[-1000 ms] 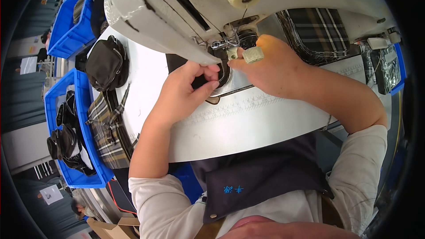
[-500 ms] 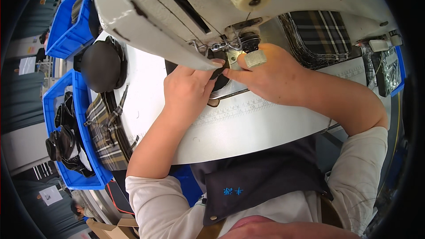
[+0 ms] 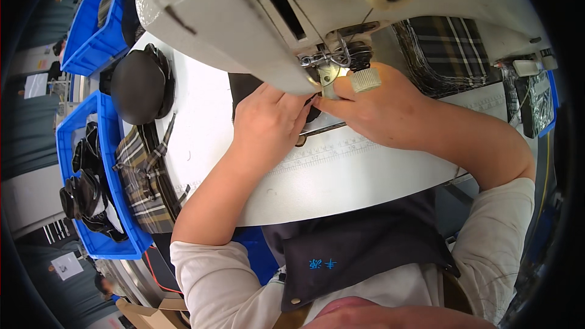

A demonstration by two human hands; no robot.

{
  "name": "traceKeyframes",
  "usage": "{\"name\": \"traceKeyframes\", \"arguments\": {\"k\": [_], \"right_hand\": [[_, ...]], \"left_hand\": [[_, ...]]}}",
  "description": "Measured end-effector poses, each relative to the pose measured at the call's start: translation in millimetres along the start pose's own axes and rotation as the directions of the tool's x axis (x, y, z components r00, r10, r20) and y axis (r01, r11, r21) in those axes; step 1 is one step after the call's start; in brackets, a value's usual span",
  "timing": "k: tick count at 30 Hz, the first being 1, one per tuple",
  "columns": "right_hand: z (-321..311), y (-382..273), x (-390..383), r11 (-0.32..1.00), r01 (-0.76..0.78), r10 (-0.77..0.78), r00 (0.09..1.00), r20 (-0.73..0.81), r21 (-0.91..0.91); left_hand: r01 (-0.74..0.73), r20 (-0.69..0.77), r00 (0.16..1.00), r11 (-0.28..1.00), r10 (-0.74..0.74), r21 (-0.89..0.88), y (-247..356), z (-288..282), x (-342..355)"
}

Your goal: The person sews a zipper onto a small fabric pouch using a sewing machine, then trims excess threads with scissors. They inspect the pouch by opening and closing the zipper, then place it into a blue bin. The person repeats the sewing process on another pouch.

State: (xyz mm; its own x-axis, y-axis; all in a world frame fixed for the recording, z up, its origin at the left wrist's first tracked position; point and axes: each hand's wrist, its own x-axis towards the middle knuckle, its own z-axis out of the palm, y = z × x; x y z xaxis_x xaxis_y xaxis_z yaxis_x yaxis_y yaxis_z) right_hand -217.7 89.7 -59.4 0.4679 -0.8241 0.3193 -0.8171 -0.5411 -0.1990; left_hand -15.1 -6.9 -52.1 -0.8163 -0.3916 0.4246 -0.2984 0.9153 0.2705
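Observation:
Under the white sewing machine's head (image 3: pixel 225 30), a piece of black cloth (image 3: pixel 242 88) lies on the bed and is partly hidden by my hands. My left hand (image 3: pixel 268 119) pinches the cloth in front of the presser foot, fingers bent together. Close against it, my right hand (image 3: pixel 384 109) also has thumb and finger closed on the cloth's edge. The cream ribbed knob (image 3: pixel 366 80) covers part of the right fingers. Metal thread guides (image 3: pixel 323 60) sit just above the fingertips. The needle point cannot be made out.
Plaid cloth pieces (image 3: pixel 448 49) are stacked right of the machine head. At left stand a round black item (image 3: pixel 139 87), a draped plaid piece (image 3: pixel 143 176) and blue bins (image 3: pixel 109 122) with dark pieces inside. A printed ruler (image 3: pixel 341 152) runs along the white table.
The machine head sits further right and larger in the picture, and both hands appear slightly right. More black cloth shows beyond my left hand. Both hands keep their pinch.

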Motion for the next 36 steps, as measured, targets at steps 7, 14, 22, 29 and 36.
{"name": "traceKeyframes", "arguments": {"k": [7,14,22,29,36], "right_hand": [[-3.0,-3.0,0.4,0.999,-0.027,0.027,1.0,0.005,0.037],[-2.5,-3.7,1.5,0.999,-0.03,0.03,0.999,0.012,0.027],[-6.7,-6.2,1.0,0.999,-0.007,0.007,1.0,-0.021,-0.032],[-3.2,-5.8,-2.7,0.998,-0.01,0.01,1.0,0.016,-0.054],[-3.3,-5.8,-1.4,0.999,-0.016,0.015,1.0,-0.002,-0.041]], "left_hand": [[0.036,0.029,0.999,0.999,-0.035,-0.034,2.5,-4.1,-2.3],[0.016,0.026,1.0,1.0,-0.016,0.003,3.0,-2.5,-1.9],[-0.07,-0.017,0.997,0.993,0.072,0.094,5.8,-3.2,0.2],[-0.076,-0.036,0.996,0.985,0.083,0.152,4.1,-0.1,-4.1],[-0.079,-0.026,0.996,0.976,0.086,0.201,5.1,0.6,-4.6]]}}
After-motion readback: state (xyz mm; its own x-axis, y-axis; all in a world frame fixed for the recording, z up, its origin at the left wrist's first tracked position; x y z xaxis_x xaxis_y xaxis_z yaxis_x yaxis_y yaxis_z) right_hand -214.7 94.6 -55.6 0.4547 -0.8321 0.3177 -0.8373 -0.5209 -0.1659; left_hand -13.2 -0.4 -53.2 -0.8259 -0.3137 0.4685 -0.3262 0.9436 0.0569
